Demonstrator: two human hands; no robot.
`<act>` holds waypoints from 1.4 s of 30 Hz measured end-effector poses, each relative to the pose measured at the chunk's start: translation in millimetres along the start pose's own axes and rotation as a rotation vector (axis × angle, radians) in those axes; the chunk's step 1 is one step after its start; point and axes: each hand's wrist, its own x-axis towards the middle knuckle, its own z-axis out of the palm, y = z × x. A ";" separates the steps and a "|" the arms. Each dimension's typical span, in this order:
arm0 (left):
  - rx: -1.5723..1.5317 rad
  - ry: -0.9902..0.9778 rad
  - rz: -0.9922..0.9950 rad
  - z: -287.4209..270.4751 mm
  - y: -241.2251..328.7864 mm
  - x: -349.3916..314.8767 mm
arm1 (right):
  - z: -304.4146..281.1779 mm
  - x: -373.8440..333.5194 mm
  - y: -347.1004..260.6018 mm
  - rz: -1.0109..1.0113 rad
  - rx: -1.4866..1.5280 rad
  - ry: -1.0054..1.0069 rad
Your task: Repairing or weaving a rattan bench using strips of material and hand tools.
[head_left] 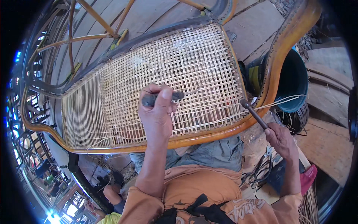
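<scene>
A woven cane panel (175, 71) stretches across a curved, varnished rattan frame (209, 135) over my lap. Over the middle of the weave, my left hand (157, 112) is closed around the dark, wrapped handle of an awl (178, 95). Its thin spike seems to point right, though it is hard to make out against the cane. My right hand (282, 141) grips the shaft of a small hammer (257, 117). The hammer's dark head is at the panel's right edge, by the frame; whether it touches cannot be told. At the left, the strands run one way only.
A dark teal bucket (294, 82) stands beyond the frame at the right, with loose cane strands (285, 100) in front of it. Scissors (264, 164) lie near my right forearm. Another person's knee (113, 195) shows at lower left. Rattan poles (97, 16) rise at upper left.
</scene>
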 end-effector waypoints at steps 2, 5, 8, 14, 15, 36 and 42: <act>0.230 -0.068 -0.068 -1.4 -3.5 -4.7 | 3.7 0.9 -2.2 -0.074 0.009 0.020; 0.340 -0.091 -0.100 4.3 -11.7 -12.6 | 3.0 -2.8 -10.2 -0.163 -0.067 0.044; 0.435 -0.100 -0.153 8.5 -13.3 -11.4 | 1.1 -3.5 -20.8 -0.206 -0.033 0.018; 0.545 -0.091 -0.238 14.1 -12.9 -4.7 | -3.4 10.1 -44.7 -0.361 -0.131 -0.039; 0.559 -0.096 -0.211 15.9 -14.0 -4.1 | -4.2 12.6 -49.4 -0.368 -0.160 -0.056; 0.641 -0.066 -0.047 12.7 -8.7 -6.5 | -2.4 31.8 -91.4 -0.518 -0.359 -0.147; 0.722 -0.071 -0.049 10.9 -11.0 1.6 | 1.6 39.9 -94.9 -0.542 -0.328 -0.155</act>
